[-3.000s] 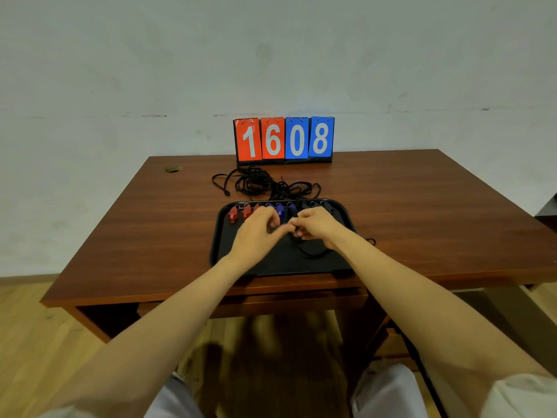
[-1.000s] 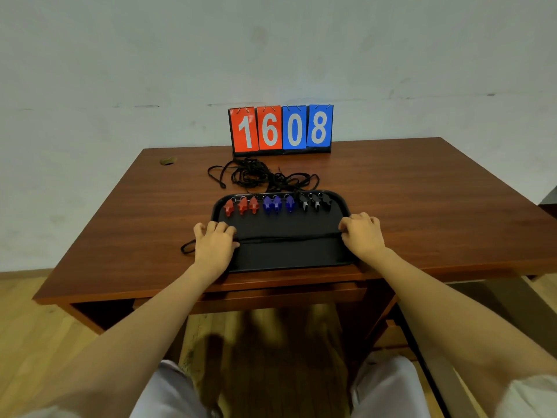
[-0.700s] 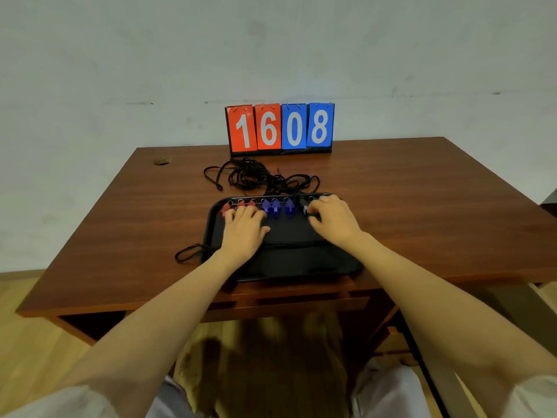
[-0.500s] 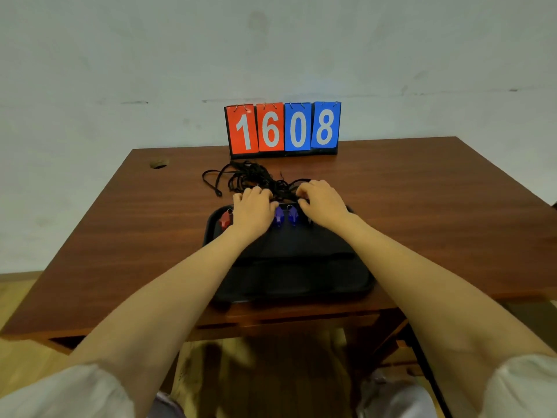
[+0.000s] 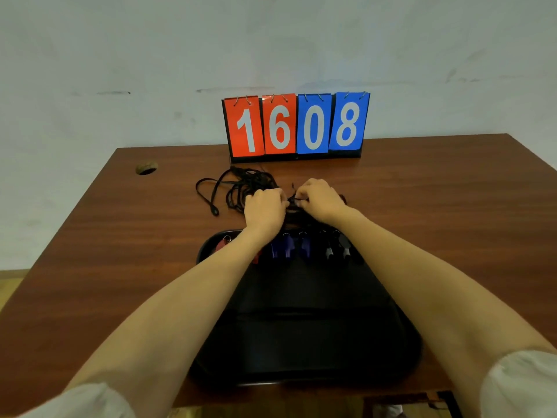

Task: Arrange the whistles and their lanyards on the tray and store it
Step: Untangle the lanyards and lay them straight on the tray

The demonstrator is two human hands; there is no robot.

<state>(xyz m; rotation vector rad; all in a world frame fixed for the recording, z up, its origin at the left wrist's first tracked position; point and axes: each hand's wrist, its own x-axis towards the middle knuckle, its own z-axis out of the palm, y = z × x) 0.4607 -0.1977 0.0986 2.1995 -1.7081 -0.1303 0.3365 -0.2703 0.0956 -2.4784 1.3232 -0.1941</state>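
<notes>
While the whistles (image 5: 304,247) already sit in a row along the far edge of the black tray (image 5: 408,333), red to the left, blue in the middle and black to the right, the lanyards (image 5: 238,185) lie mostly in a tangled heap. That heap is on the surface (image 5: 437,212) just beyond the tray, in front of the scoreboard (image 5: 297,125). Both hands are in it. The left hand (image 5: 263,208) has its grip curled down and closed on the cords, and the right hand (image 5: 321,199) has its grip pinched on a strand right beside it. A faint dark line across the middle of the tray may be one cord laid out, though black on black makes that hard to tell. By my reading the whistles are placed, sorting the cords onto the tray is underway, and storing the tray has not yet begun.
</notes>
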